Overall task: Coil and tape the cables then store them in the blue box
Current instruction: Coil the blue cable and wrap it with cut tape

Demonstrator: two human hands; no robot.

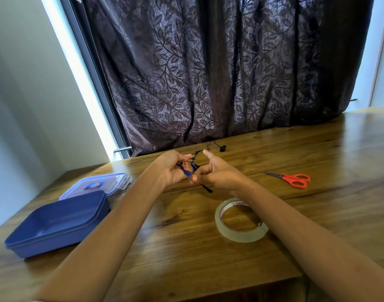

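Note:
Above the middle of the wooden table (pixel 186 247), my left hand (pixel 172 168) holds a small blue cable coil (pixel 187 170) wound around its fingers. My right hand (pixel 215 173) pinches the same cable at the coil's lower edge, and a black plug end (pixel 207 188) hangs below it. A thin black earphone cable (pixel 217 147) trails from the hands toward the curtain and ends in a small black piece. The open blue box (pixel 56 223) sits at the left. A roll of clear tape (pixel 241 221) lies flat under my right forearm.
The box's clear lid with blue rim (pixel 97 185) lies behind the box. Red-handled scissors (pixel 293 179) rest at the right. A dark patterned curtain (pixel 208 73) hangs along the table's far edge. The table's near edge runs across the bottom of the view.

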